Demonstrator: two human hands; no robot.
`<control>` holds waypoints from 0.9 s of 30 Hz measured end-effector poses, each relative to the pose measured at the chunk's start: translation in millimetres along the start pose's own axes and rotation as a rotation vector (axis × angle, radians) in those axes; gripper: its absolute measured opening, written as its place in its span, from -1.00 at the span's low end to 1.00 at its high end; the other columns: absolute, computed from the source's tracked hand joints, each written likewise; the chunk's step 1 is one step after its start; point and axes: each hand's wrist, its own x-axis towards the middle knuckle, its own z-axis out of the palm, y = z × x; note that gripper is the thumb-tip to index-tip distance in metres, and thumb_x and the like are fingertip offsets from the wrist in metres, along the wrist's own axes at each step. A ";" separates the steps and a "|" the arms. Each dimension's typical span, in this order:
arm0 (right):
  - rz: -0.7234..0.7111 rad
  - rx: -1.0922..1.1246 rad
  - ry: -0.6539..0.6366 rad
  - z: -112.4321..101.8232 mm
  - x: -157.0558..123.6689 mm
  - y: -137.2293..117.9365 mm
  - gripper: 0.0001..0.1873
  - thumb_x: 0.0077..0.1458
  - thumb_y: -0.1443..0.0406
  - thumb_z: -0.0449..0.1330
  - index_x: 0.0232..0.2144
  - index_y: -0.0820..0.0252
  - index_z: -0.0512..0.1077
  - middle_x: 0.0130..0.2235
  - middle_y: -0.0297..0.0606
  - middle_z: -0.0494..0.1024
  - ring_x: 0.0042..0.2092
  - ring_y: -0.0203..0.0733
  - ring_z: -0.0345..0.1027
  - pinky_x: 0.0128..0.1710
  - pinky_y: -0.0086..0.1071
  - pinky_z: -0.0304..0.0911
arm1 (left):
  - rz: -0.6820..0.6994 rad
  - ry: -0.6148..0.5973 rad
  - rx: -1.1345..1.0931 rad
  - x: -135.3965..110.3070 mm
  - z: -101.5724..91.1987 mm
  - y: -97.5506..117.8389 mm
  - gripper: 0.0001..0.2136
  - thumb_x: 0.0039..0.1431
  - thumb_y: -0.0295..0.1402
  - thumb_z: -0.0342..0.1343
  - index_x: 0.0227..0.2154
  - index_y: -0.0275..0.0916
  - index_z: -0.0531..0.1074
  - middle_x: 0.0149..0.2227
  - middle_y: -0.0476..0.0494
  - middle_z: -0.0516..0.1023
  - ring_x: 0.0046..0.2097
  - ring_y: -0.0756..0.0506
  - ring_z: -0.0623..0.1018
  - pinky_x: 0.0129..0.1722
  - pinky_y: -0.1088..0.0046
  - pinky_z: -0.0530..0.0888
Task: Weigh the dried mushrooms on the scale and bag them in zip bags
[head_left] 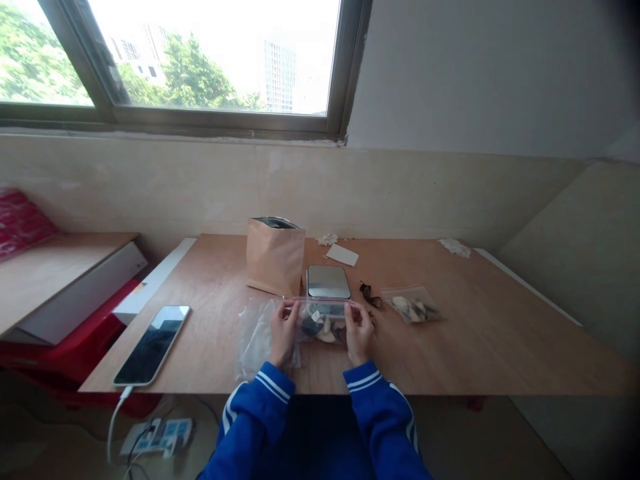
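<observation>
Between my two hands is a clear zip bag (327,327) with dark and pale dried pieces inside and a small white packet. My left hand (284,330) pinches the left end of its reddish zip edge. At the other end of that edge, my right hand (359,332) has its fingers closed on the plastic. Just beyond the bag sits a flat digital scale (328,281), its near part seen through the plastic. Clear plastic bags (254,343) lie under and beside my left hand. A second filled zip bag (413,305) rests to the right.
A brown paper pouch (275,257) stands with its top open behind my left hand. Dark dried scraps (370,295) and a white card (343,255) lie near the scale. On the left, a phone (153,347) is plugged into a white cable (114,417). White bits (455,248) lie along the back.
</observation>
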 end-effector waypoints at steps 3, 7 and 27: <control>-0.011 -0.031 0.023 -0.4 0.2 1.4 -0.60 0.07 -0.01 0.20 -0.30 0.23 0.49 -0.26 -0.13 0.56 -0.27 -0.12 0.41 -0.23 -0.28 0.32 | 0.022 -0.008 0.023 -0.2 -0.7 0.3 -0.72 0.16 -0.09 0.11 -0.33 -0.24 0.48 -0.38 -0.10 0.54 -0.38 -0.06 0.49 -0.39 0.45 0.39; 0.003 -0.016 0.011 0.8 -0.6 1.8 -0.59 0.06 -0.01 0.20 -0.30 0.24 0.47 -0.28 -0.14 0.55 -0.28 -0.13 0.40 -0.25 -0.28 0.32 | 0.033 -0.001 0.030 -0.3 -1.2 0.7 -0.72 0.18 -0.10 0.10 -0.33 -0.23 0.48 -0.39 -0.09 0.53 -0.39 -0.05 0.48 -0.39 0.46 0.39; 0.143 0.119 -0.110 1.5 1.0 -4.0 -0.61 -0.02 0.01 0.27 -0.35 0.23 0.50 -0.34 -0.20 0.59 -0.25 -0.08 0.45 -0.20 -0.25 0.35 | 0.032 -0.081 0.006 0.5 -1.1 0.3 -0.71 0.11 -0.10 0.15 -0.32 -0.25 0.54 -0.34 -0.15 0.59 -0.30 -0.11 0.54 -0.28 0.39 0.44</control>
